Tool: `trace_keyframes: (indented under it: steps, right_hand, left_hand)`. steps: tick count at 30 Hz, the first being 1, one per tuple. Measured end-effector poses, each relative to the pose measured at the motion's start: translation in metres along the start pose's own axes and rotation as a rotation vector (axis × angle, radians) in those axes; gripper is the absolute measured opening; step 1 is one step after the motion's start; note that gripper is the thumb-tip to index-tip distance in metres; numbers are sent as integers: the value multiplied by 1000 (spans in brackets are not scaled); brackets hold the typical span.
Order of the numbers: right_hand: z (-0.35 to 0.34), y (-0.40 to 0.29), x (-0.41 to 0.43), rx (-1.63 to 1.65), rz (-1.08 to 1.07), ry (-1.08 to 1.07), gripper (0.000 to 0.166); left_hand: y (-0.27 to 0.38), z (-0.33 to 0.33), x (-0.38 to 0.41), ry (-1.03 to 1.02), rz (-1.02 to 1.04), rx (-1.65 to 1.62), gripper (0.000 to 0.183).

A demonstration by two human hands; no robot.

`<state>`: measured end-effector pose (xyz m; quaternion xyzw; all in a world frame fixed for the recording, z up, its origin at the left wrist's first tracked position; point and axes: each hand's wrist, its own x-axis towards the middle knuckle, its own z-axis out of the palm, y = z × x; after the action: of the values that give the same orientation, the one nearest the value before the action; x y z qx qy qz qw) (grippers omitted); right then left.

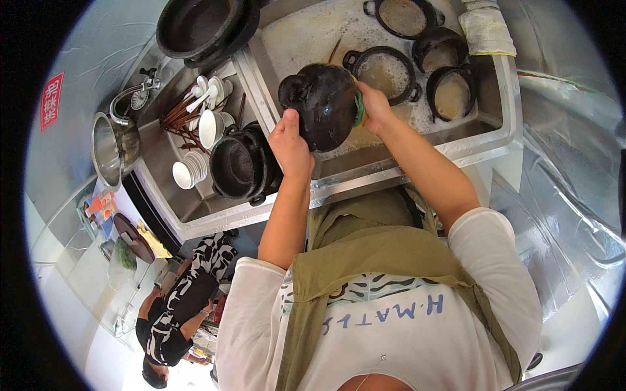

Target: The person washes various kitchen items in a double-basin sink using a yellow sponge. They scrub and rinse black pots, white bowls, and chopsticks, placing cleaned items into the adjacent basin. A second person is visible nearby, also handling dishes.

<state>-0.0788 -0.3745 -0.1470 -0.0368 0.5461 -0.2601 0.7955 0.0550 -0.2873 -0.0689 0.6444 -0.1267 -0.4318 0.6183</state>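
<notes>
My left hand (pixel 292 145) grips a wet black pot (pixel 326 105) by its near-left side, thumb on top. The pot is tilted over the right sink basin, and its dark outer surface faces me. At the pot's right edge, my right hand (pixel 375 108) holds a green and yellow scouring sponge (pixel 360 108) against it. Most of the sponge is hidden behind the pot and fingers. Just beyond, a two-handled black pot (pixel 410 63) holds cloudy water in the soapy basin (pixel 293 41).
More black pots (pixel 452 100) sit in the suds at right. A folded cloth (pixel 487 32) hangs over the rim. The left basin (pixel 195 210) holds stacked pots (pixel 234 166), white cups (pixel 183 174), spoons (pixel 211 93) and chopsticks (pixel 178 115). Another person (pixel 181 308) stands behind at left.
</notes>
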Motion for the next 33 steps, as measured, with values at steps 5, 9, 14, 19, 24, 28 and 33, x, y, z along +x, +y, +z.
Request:
trace_keyframes:
  steps: [5, 9, 14, 19, 24, 28, 33]
  right_hand:
    - [5, 19, -23, 125, -219, -35, 29]
    - [5, 33, -19, -71, -470, 139, 35]
    - [-7, 31, -37, -851, -868, 273, 34]
    - [-42, 4, -34, -1205, -703, 246, 36]
    - [-82, 17, -9, -1721, -601, -124, 46]
    - [-89, 17, -11, -1957, -826, -151, 47]
    - [-61, 11, -29, -1757, -414, -202, 42]
  left_hand:
    - [6, 7, 8, -18, -89, -259, 59]
    - [5, 16, 14, -14, -184, -436, 60]
    - [3, 5, 11, 16, -350, -583, 63]
    - [16, -32, 3, -10, -553, -769, 68]
    - [58, -63, -18, -85, -316, -554, 54]
    - [107, -78, -63, -189, 63, 497, 23]
    - [74, -126, -74, -46, 671, 1198, 25]
